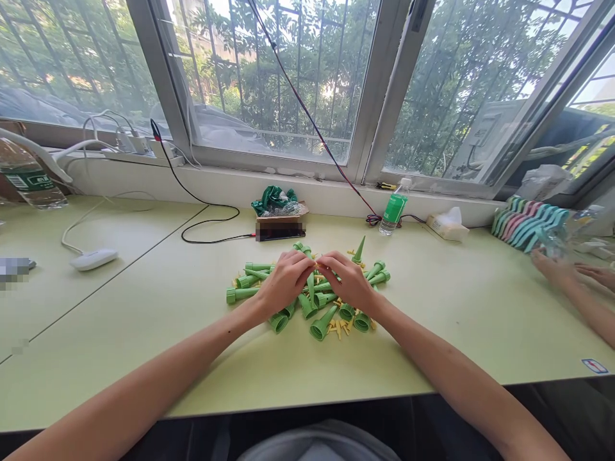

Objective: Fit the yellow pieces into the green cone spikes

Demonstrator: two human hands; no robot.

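Over a heap of green plastic cone-shaped spikes (323,325), my left hand (287,276) and my right hand (350,280) meet at the fingertips. Both are closed in a pinch; whatever lies between the fingers is too small and too hidden to make out. Several spikes have ribbed, hollow threaded ends, and some lie partly under my hands. Small yellow plastic pieces (339,329) are scattered among them. One green spike (358,250) stands point up just behind my right hand.
Behind the heap are a small cardboard box (281,221) with green plastic and a dark blurred device. A water bottle (394,207), tissue pack (448,224) and pastel hangers (528,224) line the window side. Another person's hands (557,269) are at right, a white mouse (94,259) left.
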